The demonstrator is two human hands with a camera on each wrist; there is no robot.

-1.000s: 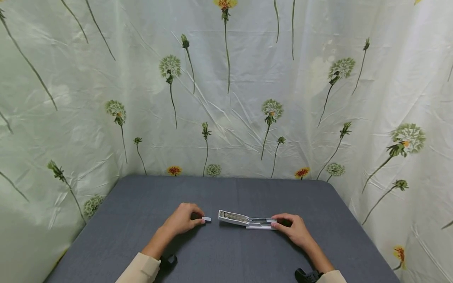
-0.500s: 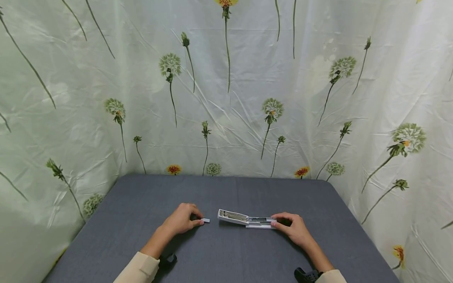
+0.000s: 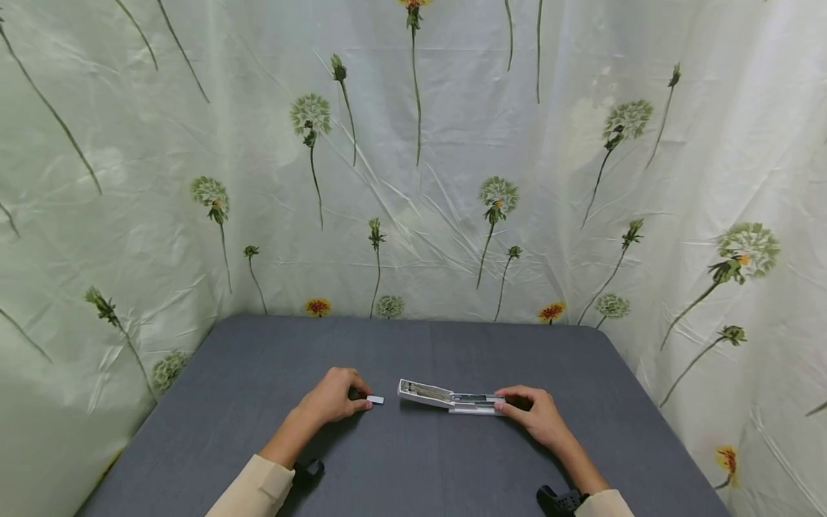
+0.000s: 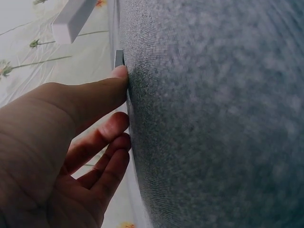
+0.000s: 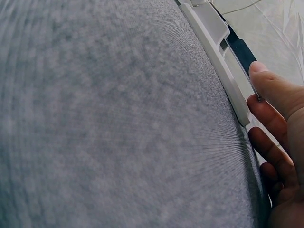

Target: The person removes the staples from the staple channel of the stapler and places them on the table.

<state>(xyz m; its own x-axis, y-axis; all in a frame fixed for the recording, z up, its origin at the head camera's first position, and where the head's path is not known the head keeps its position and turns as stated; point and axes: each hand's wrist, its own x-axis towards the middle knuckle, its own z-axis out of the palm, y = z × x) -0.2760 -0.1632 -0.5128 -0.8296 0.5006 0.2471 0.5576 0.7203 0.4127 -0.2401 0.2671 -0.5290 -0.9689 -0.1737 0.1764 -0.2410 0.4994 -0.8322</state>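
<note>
A white stapler point(image 3: 426, 392) lies opened out on the table, its top cover swung back to the left and its staple channel exposed. My right hand point(image 3: 530, 415) holds the stapler's right end; in the right wrist view the thumb and a fingertip pinch the tip of the dark magazine point(image 5: 243, 56), just above the white base point(image 5: 223, 76). Left of the stapler, my left hand point(image 3: 332, 397) pinches a short silvery strip of staples point(image 3: 376, 400) between thumb and fingers. In the left wrist view the strip point(image 4: 118, 57) sticks out past the thumb, close over the table surface.
A dark grey cloth covers the table point(image 3: 413, 474). Behind and on both sides hangs a pale curtain point(image 3: 413, 179) with a dandelion print. Black straps with devices point(image 3: 561, 500) sit at both wrists.
The staple strip in my left hand has dipped and turned slightly, with the hand almost in place. The right hand and the stapler stay as they were; the head view tilts a little.
</note>
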